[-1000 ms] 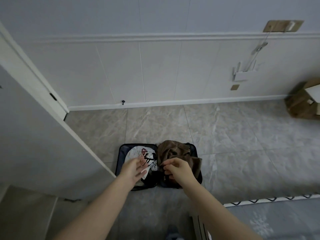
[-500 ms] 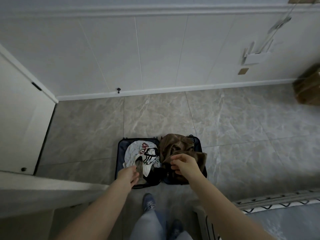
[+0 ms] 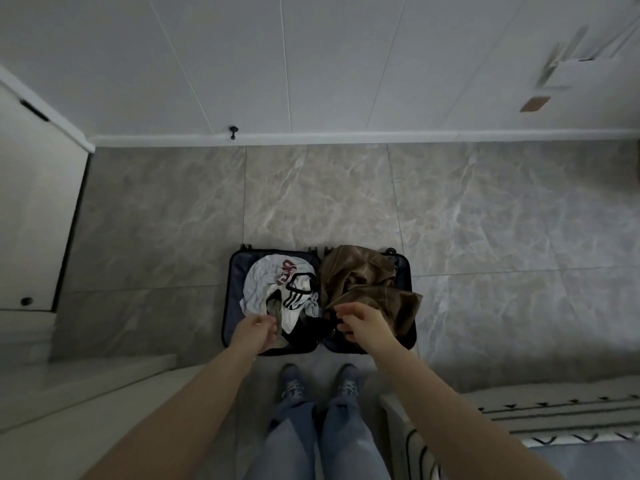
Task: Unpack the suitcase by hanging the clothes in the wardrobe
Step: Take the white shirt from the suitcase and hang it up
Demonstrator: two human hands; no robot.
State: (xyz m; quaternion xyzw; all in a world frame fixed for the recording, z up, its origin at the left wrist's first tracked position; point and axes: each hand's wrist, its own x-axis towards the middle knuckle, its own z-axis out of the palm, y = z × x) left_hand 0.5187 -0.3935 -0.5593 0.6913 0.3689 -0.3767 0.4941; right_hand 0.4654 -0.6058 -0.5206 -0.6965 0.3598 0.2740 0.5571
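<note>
- Grey marbled floor tiles (image 3: pixel 311 195) met a white panelled wall (image 3: pixel 311 64) at 12 o'clock; an object at 3 o'clock was cut off (unidentifiable).
- An open suitcase (image 3: pixel 228 306) lay just beyond both hands.
- Its left half held a white garment (image 3: pixel 263 282), its right a brown garment (image 3: pixel 356 275).
- The left hand (image 3: pixel 254 329) hung loosely curled, grasping nothing visible; whether the right hand (image 3: pixel 363 323) gripped anything could not be told.

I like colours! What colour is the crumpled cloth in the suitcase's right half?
Brown garment, best seen in the head view.
</note>
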